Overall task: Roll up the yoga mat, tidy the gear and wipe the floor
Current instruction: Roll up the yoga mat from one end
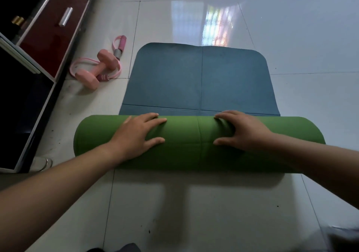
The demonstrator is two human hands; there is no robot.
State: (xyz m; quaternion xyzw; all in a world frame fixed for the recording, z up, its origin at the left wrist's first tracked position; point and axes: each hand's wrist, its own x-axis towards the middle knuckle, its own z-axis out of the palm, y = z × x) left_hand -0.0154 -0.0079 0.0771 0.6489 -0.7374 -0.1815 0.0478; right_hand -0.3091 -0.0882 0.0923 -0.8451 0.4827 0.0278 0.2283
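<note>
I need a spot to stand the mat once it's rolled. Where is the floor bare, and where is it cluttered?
Bare tile lies right of the mat's flat blue part, beyond its far edge, and between the green roll and the person. Crowded: the strip between the mat and the cabinet, where the pink dumbbell and pink pull band lie.

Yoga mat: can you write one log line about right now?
yoga mat: partly rolled | left hand: presses mat | right hand: presses mat | pink dumbbell: on floor

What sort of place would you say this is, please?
Probably a room at home: glossy tiled floor, a low dark-red cabinet with drawers, and a yoga mat with a pink dumbbell nearby.
</note>
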